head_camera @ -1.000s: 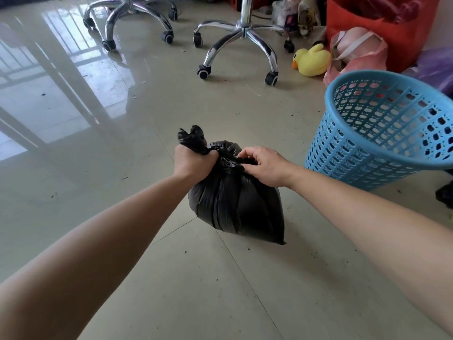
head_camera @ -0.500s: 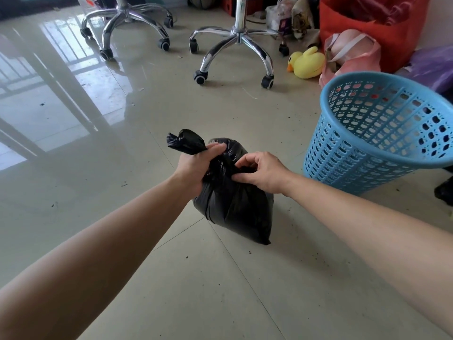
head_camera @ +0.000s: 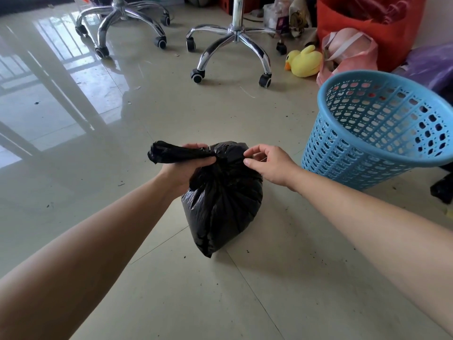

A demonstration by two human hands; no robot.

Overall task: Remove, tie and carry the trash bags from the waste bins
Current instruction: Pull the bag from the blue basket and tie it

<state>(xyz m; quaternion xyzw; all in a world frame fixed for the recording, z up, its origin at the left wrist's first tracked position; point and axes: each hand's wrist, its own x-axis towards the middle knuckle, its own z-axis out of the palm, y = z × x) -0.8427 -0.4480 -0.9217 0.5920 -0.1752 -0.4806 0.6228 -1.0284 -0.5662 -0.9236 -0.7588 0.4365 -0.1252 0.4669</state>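
A full black trash bag (head_camera: 221, 207) rests on the tiled floor in front of me, its gathered neck twisted into a rope that points left. My left hand (head_camera: 182, 165) is closed around that twisted neck, palm up. My right hand (head_camera: 269, 164) hovers at the bag's top right shoulder, its thumb and forefinger pinched close at the plastic; whether they hold it I cannot tell. The blue perforated waste bin (head_camera: 375, 136) stands to the right, tilted toward me, with no bag inside.
Two chrome swivel-chair bases (head_camera: 232, 42) (head_camera: 120, 20) stand on castors at the back. A yellow plush duck (head_camera: 304, 61), a pink bag (head_camera: 348, 52), a red bag (head_camera: 367, 23) and purple plastic (head_camera: 431, 65) crowd the right wall. Small debris dots the floor.
The left hand has turned palm up and swung the twisted neck down to the left. The right hand has released its grasp on the bag's top and drawn slightly right.
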